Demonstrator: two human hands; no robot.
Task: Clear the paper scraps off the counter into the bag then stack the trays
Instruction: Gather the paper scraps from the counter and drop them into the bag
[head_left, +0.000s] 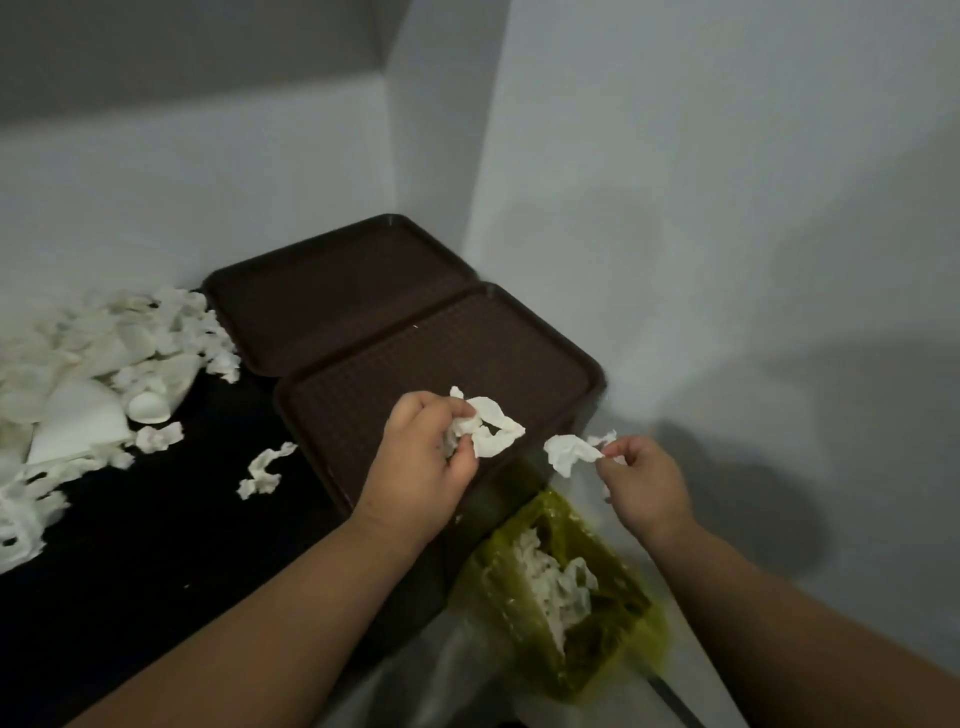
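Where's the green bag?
Head view, lower right of centre: the green bag sits open just below the right hand, beside the near tray.

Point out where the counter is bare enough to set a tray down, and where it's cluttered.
Bare: the dark counter strip between the scrap pile and the left forearm, and the bed of the far tray. Crowded: the counter's left side under the pile; one loose scrap lies between pile and near tray.

On the counter (156, 545), the far tray (332, 301) sits in the back right corner, the near tray (441, 353) just before it. The scrap heap (93, 374) lies at the left edge; the bag (613, 618) sits below the right edge.
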